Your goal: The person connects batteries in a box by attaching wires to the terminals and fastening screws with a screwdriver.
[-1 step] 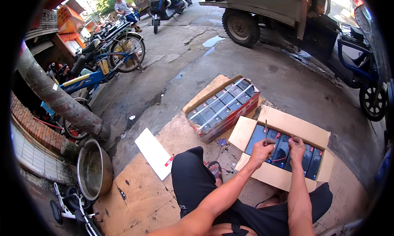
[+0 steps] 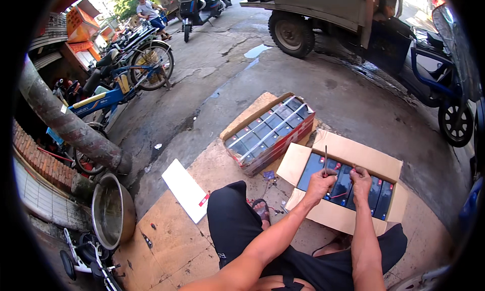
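Since the last picture you show almost no change: your view has shifted slightly, and both hands keep practically the same posts, so the work shows no visible advance. Your left forearm [image 2: 265, 244] slants up from near left; your right forearm [image 2: 366, 245] runs nearly straight away from you. Your left hand [image 2: 319, 185] is closed round a thin dark tool [image 2: 326, 153], tip far; your right hand [image 2: 360, 182] is pinched, its hold indeterminable. Both are over dark batteries [image 2: 343, 186] inside the open cardboard box [image 2: 359, 148]; a red-sided box [image 2: 284, 148] stands farther left.
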`<state>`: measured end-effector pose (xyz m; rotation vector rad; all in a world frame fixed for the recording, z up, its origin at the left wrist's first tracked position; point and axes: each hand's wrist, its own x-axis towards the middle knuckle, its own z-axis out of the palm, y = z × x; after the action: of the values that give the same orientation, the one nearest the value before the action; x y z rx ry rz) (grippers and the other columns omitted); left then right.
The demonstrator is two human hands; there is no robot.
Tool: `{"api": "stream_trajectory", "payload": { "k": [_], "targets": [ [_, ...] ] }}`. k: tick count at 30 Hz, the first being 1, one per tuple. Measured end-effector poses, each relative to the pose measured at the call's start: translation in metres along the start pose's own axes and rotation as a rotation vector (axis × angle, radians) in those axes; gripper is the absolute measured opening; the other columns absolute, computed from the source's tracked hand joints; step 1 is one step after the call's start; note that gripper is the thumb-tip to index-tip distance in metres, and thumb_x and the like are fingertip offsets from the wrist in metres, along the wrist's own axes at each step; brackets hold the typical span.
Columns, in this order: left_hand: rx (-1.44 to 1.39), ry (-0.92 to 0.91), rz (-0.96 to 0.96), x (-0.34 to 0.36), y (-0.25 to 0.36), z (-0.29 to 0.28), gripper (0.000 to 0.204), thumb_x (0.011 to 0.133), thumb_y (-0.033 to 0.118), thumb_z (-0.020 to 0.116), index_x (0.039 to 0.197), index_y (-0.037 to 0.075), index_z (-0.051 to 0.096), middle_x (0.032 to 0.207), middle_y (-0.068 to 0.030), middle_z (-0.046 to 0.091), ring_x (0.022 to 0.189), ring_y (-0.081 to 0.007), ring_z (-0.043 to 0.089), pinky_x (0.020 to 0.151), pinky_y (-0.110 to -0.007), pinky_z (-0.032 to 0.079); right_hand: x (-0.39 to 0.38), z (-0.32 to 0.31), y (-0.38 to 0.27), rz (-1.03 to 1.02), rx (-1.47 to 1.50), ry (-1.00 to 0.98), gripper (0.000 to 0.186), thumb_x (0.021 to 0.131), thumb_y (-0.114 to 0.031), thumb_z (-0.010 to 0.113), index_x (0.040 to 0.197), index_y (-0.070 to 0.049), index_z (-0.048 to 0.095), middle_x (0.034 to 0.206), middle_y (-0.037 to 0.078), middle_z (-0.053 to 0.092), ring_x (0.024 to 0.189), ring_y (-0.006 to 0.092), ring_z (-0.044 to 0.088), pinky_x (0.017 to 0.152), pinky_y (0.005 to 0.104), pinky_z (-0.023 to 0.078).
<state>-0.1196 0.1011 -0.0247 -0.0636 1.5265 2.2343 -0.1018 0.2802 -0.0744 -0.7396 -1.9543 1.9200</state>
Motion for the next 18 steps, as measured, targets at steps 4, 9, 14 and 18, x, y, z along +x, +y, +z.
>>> {"api": "stream_trajectory", "payload": {
  "k": [4,9,14,18],
  "targets": [
    [0.01,-0.064,0.009,0.015,-0.003,0.019,0.019,0.081,0.011,0.066,0.096,-0.001,0.063,0.068,0.0012,0.056,0.054,-0.0043,0.049,0.046,-0.018,0.037,-0.026,0.006,-0.033,0.01,-0.011,-0.142,0.025,0.085,-0.006,0.062,0.108,0.004,0.062,0.096,0.006,0.064,0.079,0.0099,0.057,0.07,0.0214,0.046],
    [-0.028,-0.112,0.097,0.017,-0.008,0.029,0.017,0.082,0.011,0.067,0.095,0.0,0.065,0.069,0.003,0.056,0.056,-0.0027,0.047,0.047,-0.018,0.036,-0.042,0.006,-0.05,0.085,0.133,-0.183,0.028,0.087,-0.005,0.058,0.113,0.005,0.061,0.099,0.008,0.064,0.084,0.0114,0.059,0.075,0.0223,0.047],
    [0.067,-0.098,0.114,0.016,-0.023,0.031,0.016,0.082,0.01,0.066,0.095,0.001,0.066,0.071,0.0034,0.057,0.058,-0.0023,0.047,0.049,-0.018,0.036,-0.033,-0.002,-0.036,0.142,0.132,-0.152,0.027,0.088,-0.008,0.06,0.113,0.0,0.064,0.092,0.004,0.066,0.078,0.0097,0.061,0.067,0.0219,0.05],
    [0.128,-0.099,0.213,0.019,-0.027,0.033,0.014,0.083,0.009,0.065,0.095,0.0,0.065,0.072,0.0031,0.057,0.06,-0.0028,0.047,0.05,-0.019,0.037,-0.037,0.0,-0.046,0.192,0.285,-0.132,0.026,0.087,-0.008,0.061,0.112,0.002,0.064,0.093,0.006,0.067,0.077,0.0111,0.061,0.069,0.0228,0.049]
  ]
}}
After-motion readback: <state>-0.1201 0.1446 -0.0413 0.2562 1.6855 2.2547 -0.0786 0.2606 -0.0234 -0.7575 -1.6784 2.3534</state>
